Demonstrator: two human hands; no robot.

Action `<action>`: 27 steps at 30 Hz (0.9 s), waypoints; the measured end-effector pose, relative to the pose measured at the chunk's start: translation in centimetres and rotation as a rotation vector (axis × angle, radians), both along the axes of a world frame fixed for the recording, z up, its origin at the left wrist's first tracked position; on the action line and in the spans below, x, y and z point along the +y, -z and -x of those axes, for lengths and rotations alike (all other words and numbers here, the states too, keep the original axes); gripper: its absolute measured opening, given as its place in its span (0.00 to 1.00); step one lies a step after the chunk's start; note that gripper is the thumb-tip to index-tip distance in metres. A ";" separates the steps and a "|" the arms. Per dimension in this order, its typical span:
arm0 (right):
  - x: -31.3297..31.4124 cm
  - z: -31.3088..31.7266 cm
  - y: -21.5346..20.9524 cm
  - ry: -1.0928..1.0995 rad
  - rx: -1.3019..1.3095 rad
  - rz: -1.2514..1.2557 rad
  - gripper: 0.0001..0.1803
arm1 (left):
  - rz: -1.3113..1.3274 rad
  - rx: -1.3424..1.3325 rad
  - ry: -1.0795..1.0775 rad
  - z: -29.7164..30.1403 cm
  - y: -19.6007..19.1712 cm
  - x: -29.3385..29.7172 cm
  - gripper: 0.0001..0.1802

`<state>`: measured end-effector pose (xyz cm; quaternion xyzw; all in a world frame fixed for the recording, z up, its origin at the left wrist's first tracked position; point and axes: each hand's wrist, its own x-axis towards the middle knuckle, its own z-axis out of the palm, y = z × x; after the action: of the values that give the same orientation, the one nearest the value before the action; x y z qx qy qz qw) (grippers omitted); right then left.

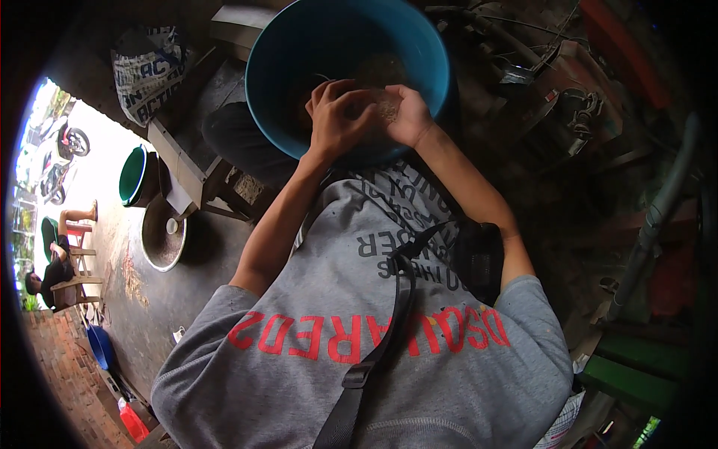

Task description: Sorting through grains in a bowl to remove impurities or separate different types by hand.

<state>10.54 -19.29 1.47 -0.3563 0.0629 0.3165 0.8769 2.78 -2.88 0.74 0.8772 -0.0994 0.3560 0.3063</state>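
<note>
Shirt: my grey shirt point(314, 374) fills the foreground.
Hands: I press left hand point(334, 120) and right hand point(407, 114) together, cupping grainy material.
Basin: blue basin point(299, 45) lies directly beneath, both hands equally near.

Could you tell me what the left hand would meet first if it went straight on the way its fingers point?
Probably the right hand: the left hand points toward it over the blue basin, with grainy material between them; depth is unclear.

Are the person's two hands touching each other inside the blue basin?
Cannot tell. In the head view the left hand and right hand cup together over the blue basin.
</note>
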 end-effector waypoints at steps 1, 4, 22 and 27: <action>0.0 0.1 -0.1 -0.020 0.010 -0.019 0.23 | -0.028 -0.026 0.004 0.0 0.1 -0.1 0.17; 0.0 0.2 -0.4 -0.028 0.019 -0.030 0.21 | -0.059 -0.038 -0.007 -0.2 0.2 -0.1 0.16; 0.1 -0.2 0.2 -0.101 0.002 -0.034 0.22 | 0.350 -0.007 0.050 -1.1 0.9 0.9 0.10; -0.1 -0.6 0.6 -0.116 0.028 -0.092 0.24 | 0.688 0.162 0.126 -0.6 0.2 0.4 0.10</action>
<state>11.19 -19.37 0.84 -0.3142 0.0398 0.3740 0.8716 3.43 -2.44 0.51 0.7402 -0.0031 0.2786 0.6119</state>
